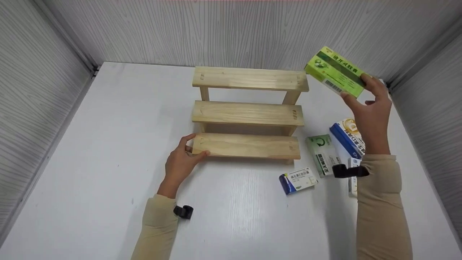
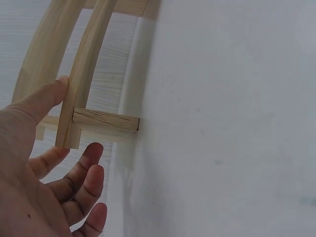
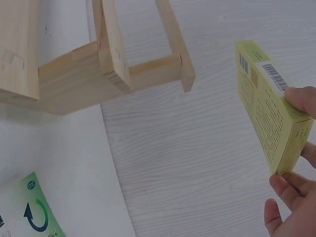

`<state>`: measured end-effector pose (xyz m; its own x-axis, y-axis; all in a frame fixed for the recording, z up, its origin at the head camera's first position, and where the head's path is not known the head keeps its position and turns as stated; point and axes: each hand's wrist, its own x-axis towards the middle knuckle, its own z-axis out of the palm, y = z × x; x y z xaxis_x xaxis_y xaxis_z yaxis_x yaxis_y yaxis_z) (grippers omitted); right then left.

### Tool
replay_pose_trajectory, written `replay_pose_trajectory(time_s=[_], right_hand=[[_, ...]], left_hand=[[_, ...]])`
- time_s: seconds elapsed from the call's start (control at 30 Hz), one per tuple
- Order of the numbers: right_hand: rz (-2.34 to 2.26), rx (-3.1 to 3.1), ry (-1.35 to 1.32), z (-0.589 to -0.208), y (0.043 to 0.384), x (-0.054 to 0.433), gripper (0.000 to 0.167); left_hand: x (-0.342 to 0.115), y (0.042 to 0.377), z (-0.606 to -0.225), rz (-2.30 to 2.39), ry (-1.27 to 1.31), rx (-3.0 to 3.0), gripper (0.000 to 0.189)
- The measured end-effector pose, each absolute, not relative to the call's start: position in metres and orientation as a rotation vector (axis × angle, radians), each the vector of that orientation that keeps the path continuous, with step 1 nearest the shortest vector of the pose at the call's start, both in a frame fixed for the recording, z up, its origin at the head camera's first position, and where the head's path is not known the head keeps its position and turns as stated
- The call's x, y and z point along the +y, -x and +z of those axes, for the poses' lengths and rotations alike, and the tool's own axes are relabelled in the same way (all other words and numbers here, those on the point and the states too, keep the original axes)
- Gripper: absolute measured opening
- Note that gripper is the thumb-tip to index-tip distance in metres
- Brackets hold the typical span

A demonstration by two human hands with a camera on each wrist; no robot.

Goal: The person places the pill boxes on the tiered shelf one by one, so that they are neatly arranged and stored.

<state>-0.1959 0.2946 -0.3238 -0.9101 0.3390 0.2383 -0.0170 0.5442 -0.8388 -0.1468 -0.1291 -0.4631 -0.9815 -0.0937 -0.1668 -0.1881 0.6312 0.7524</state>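
Note:
A three-step wooden shelf [image 1: 249, 113] stands on the white table. My left hand [image 1: 180, 160] grips the left end of its lowest step, thumb on the front edge and forefinger at the back corner; in the left wrist view the other fingers [image 2: 91, 190] curl free of the wood. Raised at the upper right, my right hand [image 1: 375, 108] pinches a yellow-green medicine box [image 1: 337, 70] by one end, between thumb and fingers. The box is tilted and apart from the shelf, to the right of its top step. Its barcode side shows in the right wrist view.
Right of the shelf lie several medicine boxes: a small white-and-blue box [image 1: 299, 180], a green-and-white box [image 1: 322, 155], a blue-and-white box [image 1: 348, 137] and another white box [image 1: 353, 187] partly hidden by the right wrist. Grey wood-grain panels [image 1: 231, 32] wall the table's back and sides.

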Motion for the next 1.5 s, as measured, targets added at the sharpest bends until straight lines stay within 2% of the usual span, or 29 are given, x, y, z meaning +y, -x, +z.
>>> replay_pose_trajectory(time_s=[0.77, 1.17, 1.5], right_hand=[[1.368, -2.39, -0.117, -0.308, 0.198, 0.222, 0.06], [1.494, -2.412, -0.288, -0.317, 0.199, 0.173, 0.062], [1.583, -2.502, -0.322, -0.328, 0.201, 0.148, 0.065]], left_hand=[[-0.127, 0.146, -0.465, 1.338, 0.247, 2.686, 0.076], [-0.128, 0.147, -0.467, 1.349, 0.252, 2.686, 0.076], [-0.13, 0.147, -0.47, 1.361, 0.241, 2.685, 0.075]])
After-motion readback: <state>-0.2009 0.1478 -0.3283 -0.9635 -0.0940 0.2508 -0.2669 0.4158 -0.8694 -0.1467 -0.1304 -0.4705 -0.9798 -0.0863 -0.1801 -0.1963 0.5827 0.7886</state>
